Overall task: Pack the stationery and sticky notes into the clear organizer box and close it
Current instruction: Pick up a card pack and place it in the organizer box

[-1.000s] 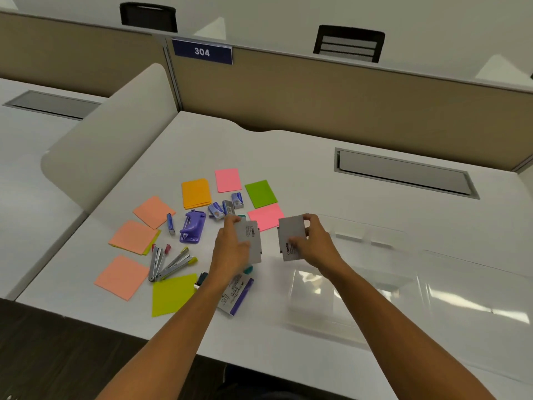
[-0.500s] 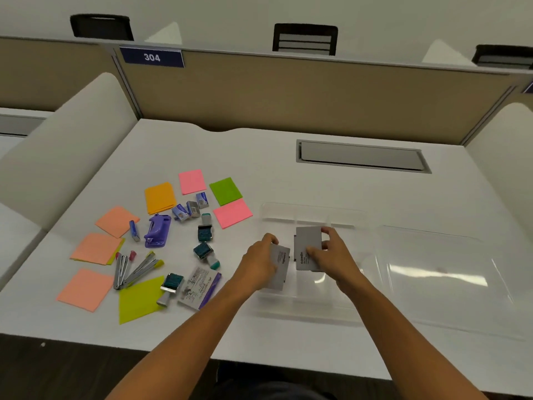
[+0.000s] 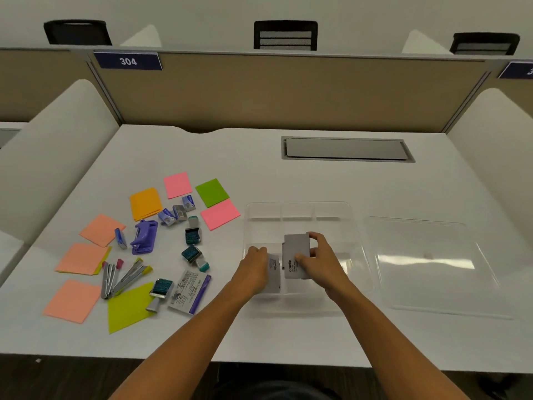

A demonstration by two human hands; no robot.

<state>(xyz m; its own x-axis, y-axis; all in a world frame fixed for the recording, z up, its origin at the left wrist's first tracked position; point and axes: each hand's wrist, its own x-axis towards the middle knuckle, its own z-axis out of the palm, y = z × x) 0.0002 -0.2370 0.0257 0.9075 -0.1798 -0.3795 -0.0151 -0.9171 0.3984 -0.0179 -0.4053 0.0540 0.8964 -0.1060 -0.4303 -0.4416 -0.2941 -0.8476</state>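
Clear organizer box (image 3: 300,209) sat open on the white desk (image 3: 317,336), its detached lid (image 3: 427,264) just to its right. Two flat grey cases, one marked "camlin", were inside the box's near compartments. Judged light, rigid and smooth-faced; best taken by the long edges, since the flat faces look slippery. Right hand (image 3: 320,261) pinched the right grey case (image 3: 295,255), thumb on one edge and fingers curled over the far edge. Left hand (image 3: 253,269) covered the left grey case (image 3: 274,274), fingers curled around it. Sticky notes, e.g. the pink pad (image 3: 220,213), stamps, staplers (image 3: 121,277) and a purple punch (image 3: 144,236) lay unpacked left of the box.
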